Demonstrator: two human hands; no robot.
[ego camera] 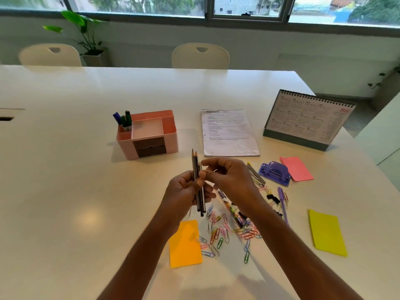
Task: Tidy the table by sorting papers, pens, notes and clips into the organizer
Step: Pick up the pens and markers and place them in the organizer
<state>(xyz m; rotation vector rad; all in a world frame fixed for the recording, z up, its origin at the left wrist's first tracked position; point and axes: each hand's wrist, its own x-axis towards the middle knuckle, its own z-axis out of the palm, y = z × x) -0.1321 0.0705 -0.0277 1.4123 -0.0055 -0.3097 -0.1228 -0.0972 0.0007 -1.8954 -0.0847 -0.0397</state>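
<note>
My left hand [184, 194] grips a bundle of dark pencils [195, 167] upright above the white table [75, 169]. My right hand [232, 178] is beside it, fingertips pinched at the bundle's upper part. The pink organizer [171, 135] stands behind, with markers [124, 121] in its left slot and brown drawers in front. Coloured paper clips [218, 232] lie scattered below my hands. Sticky notes lie around: orange [185, 245], yellow [326, 233], pink [296, 168]. A purple pen [282, 202] and black binder clips [273, 199] lie right of my right wrist. A stack of printed papers [228, 132] lies behind.
A purple hole punch [275, 173] and a stapler [256, 175] sit right of my hands. A desk calendar [307, 120] stands at the back right near the table's edge. Patterned pens [232, 210] lie under my right forearm. Two white chairs [200, 56] stand behind the table.
</note>
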